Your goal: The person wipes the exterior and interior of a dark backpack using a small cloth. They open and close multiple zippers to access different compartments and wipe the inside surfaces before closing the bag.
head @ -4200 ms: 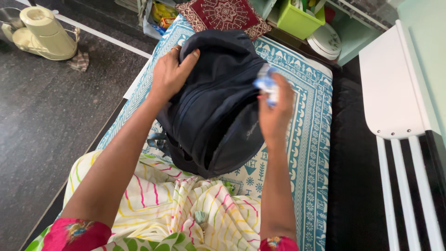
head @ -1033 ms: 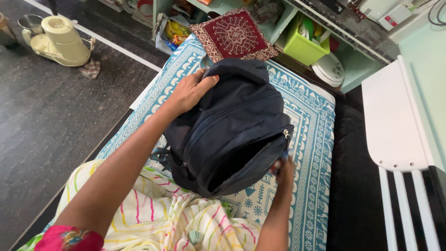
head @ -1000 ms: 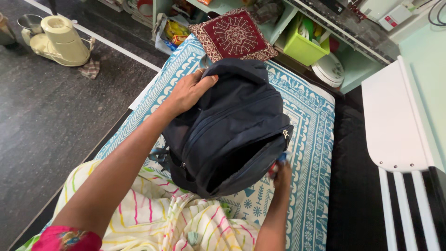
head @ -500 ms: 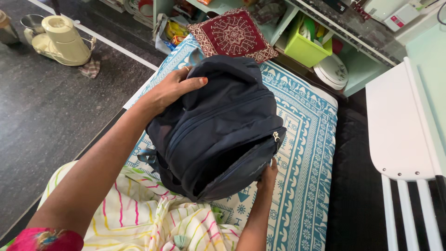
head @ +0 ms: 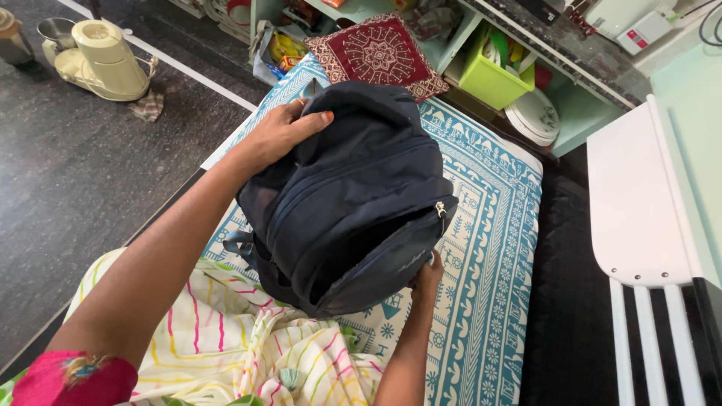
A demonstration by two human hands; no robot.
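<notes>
A dark navy backpack (head: pixel 353 188) stands tilted on a teal-and-white patterned bedsheet (head: pixel 496 248), partly on my lap. Its front pocket gapes, and the zip pull (head: pixel 438 208) hangs at the pocket's right end. My left hand (head: pixel 282 131) grips the top of the backpack, thumb pressed on the fabric. At the lower right edge of the open pocket, my right hand (head: pixel 426 273) pinches the fabric, its fingertips hidden by the bag. The inside of the pocket is dark and nothing shows in it.
A maroon embroidered cushion (head: pixel 376 49) lies past the bag. Behind it are shelves with a green bin (head: pixel 492 71) and stacked plates (head: pixel 534 116). A cream mixer (head: pixel 101 60) sits on the dark floor at the left. A white board (head: pixel 643 195) stands at the right.
My right hand held a small blue-and-white item seconds ago; it went down to the pocket's edge and the item is out of sight. The bag shifted slightly left and towards me.
</notes>
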